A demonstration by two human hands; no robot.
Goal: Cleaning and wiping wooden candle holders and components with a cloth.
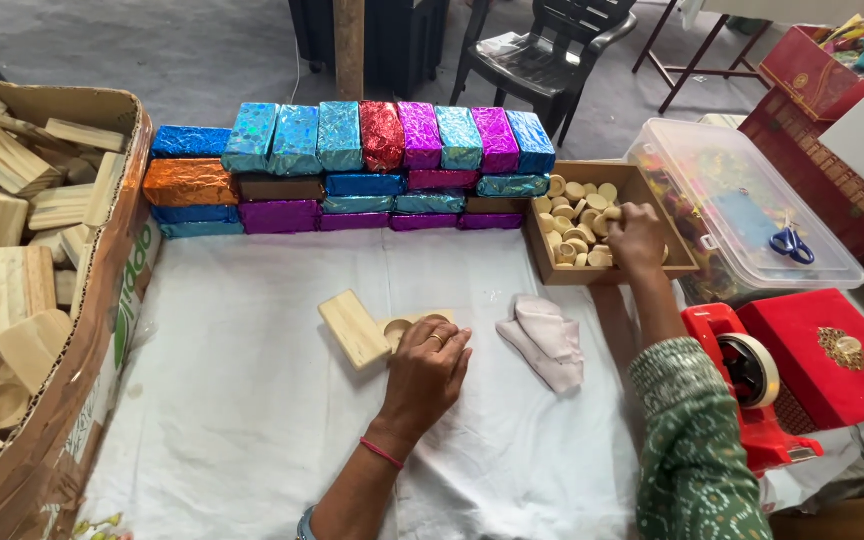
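At the left edge of the white cloth that covers the work surface stands a big cardboard box, heaped with pale wooden blocks, some of them showing round hollows. Along the far edge of the cloth runs a low wall of foil-wrapped bricks in blue, orange, purple, red and pink, stacked in rows, the top row standing on end.

Near the middle of the cloth lies a plain wooden block, tilted, and just beside it a second wooden piece with a round hollow. The left hand rests palm down on that hollowed piece, fingers curled loosely over it, pressing rather than lifting; a ring shows on one finger and a pink band on the wrist. Just to its right a crumpled pale cloth rag lies on the cover.

At the far right corner sits a shallow wooden tray full of small round wooden discs. The right hand, on a green patterned sleeve, is down in the tray with fingers closed on one disc at its tips.

Beyond the tray stands a clear plastic tub with blue scissors on its lid, then a red tape dispenser and a red velvet box at the right edge.
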